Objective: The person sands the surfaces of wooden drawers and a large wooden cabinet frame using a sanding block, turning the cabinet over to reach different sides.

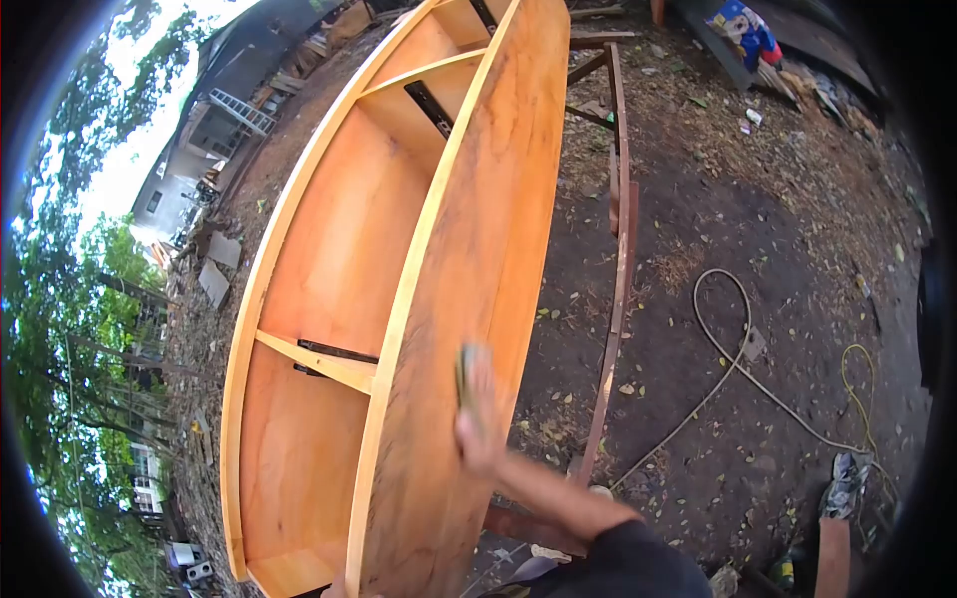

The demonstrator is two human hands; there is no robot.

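Note:
A long wooden cabinet (498, 199) with a varnished orange-brown side lies before me. Dark, smudgy streaks mark the near part of that side. My right hand (480, 424), blurred by motion, presses a small flat pad (465, 371) with a dark edge against the panel; its exact kind is smeared. At the bottom edge of the view, a sliver of my left hand (336, 588) shows by the cabinet's near end, its fingers mostly hidden. Black drawer slides (431, 108) are fixed to the dividers inside the cabinet.
A brown metal frame (620, 249) stands along the cabinet's right side. On the dirt ground lie a looped hose (733, 364) and a thin yellow cord (847, 384). A shoe (845, 483) is at lower right. A ladder (241, 112) leans by the building behind.

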